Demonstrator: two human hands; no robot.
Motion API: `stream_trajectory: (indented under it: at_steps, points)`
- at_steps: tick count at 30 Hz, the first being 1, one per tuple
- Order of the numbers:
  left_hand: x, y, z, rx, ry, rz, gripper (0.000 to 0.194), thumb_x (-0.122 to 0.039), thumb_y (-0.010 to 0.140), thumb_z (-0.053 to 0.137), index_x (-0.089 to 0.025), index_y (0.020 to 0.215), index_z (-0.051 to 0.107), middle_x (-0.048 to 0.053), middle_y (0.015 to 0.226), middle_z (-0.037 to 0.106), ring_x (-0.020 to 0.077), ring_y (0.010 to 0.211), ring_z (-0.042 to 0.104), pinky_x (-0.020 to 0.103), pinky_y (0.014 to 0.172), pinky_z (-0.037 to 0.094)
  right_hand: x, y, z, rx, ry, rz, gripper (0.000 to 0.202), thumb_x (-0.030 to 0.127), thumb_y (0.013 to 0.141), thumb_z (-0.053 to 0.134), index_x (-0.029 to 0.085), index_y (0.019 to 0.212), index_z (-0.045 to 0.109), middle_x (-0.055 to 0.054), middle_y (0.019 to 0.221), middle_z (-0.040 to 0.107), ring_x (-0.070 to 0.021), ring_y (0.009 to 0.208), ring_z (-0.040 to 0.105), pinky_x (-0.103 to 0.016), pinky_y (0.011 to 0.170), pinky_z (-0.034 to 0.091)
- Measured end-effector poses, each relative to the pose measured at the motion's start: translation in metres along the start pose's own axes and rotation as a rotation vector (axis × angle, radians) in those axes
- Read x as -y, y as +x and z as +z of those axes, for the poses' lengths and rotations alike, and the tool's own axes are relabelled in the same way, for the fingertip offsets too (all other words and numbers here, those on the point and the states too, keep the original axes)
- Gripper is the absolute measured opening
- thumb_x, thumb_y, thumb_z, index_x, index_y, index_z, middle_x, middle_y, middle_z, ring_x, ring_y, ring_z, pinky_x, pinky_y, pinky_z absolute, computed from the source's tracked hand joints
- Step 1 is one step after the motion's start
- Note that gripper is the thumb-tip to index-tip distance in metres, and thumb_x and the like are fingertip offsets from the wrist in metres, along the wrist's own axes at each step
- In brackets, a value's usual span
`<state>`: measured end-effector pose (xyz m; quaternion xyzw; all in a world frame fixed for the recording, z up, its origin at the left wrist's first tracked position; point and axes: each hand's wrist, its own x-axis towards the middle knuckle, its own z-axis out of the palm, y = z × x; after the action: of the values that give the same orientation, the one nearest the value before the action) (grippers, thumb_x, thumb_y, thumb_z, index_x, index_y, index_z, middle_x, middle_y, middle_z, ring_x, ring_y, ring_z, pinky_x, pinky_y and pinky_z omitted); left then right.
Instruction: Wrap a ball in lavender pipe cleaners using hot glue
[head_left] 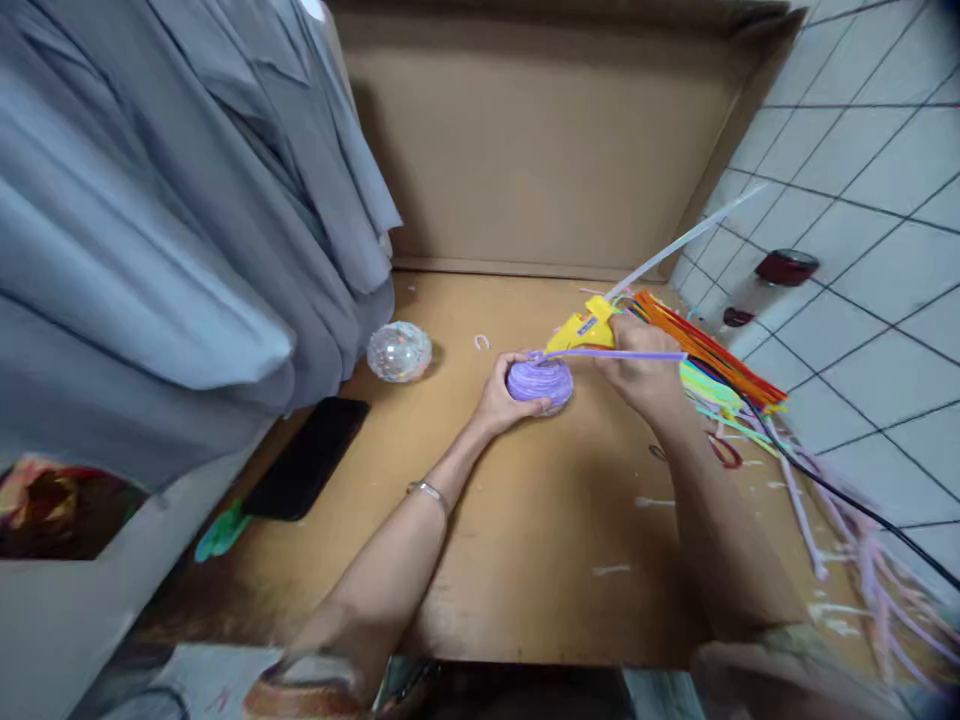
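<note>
My left hand [501, 398] is wrapped round a ball covered in coils of purple pipe cleaner [541, 382], held just above or on the tabletop. From the top of the ball a loose purple strand [630, 355] stretches out to the right, passing in front of my right hand. My right hand [637, 360] grips a yellow hot glue gun [583, 328], its nozzle pointing down-left at the top of the ball. A long translucent glue stick [682, 240] sticks out of the gun's back. Whether the nozzle touches the ball cannot be made out.
A clear round ball [400, 352] and a black phone [307, 458] are on the left of the wooden table [525, 540]. Orange pipe cleaners [712, 345] and other coloured strands lie along the right. A black cord [847, 495] crosses there. Grey cloth [187, 230] hangs at left.
</note>
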<state>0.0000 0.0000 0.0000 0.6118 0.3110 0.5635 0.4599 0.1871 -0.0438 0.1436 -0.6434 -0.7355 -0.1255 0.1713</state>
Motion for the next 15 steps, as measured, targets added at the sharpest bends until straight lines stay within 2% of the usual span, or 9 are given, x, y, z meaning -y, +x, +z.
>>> stream_trajectory:
  at_steps: [6,11,15]
  points:
    - [0.0018,-0.0004,-0.0004,-0.004,-0.001,0.022,0.084,-0.051,0.048,0.093,-0.022,0.114,0.050,0.013,0.134,0.058,0.0306,0.127,0.057,0.043,0.110,0.041,-0.0035,0.0002,0.0049,-0.053,0.014,0.009,0.016,0.027,0.081,0.052,0.017,0.088,0.064,-0.009,0.078,0.062,-0.0197,0.067,0.046,-0.031,0.059,0.020]
    - [-0.0002,-0.0001,-0.0007,0.018,-0.010,0.039,0.081,-0.049,0.051,0.092,-0.023,0.114,0.049,0.013,0.137,0.057,0.0296,0.129,0.056,0.042,0.110,0.041,-0.0038,0.0016,0.0060,-0.056,0.027,-0.016,0.017,0.028,0.082,0.051,0.017,0.088,0.064,-0.010,0.079,0.062,-0.0204,0.068,0.047,-0.032,0.060,0.021]
    - [-0.0002,-0.0002,-0.0009,0.018,-0.002,0.045,0.081,-0.050,0.051,0.092,-0.022,0.114,0.049,0.013,0.136,0.058,0.0292,0.129,0.056,0.041,0.111,0.041,-0.0021,0.0017,0.0042,-0.032,0.038,0.025,0.017,0.029,0.083,0.052,0.018,0.088,0.064,-0.010,0.080,0.062,-0.0205,0.069,0.048,-0.031,0.060,0.022]
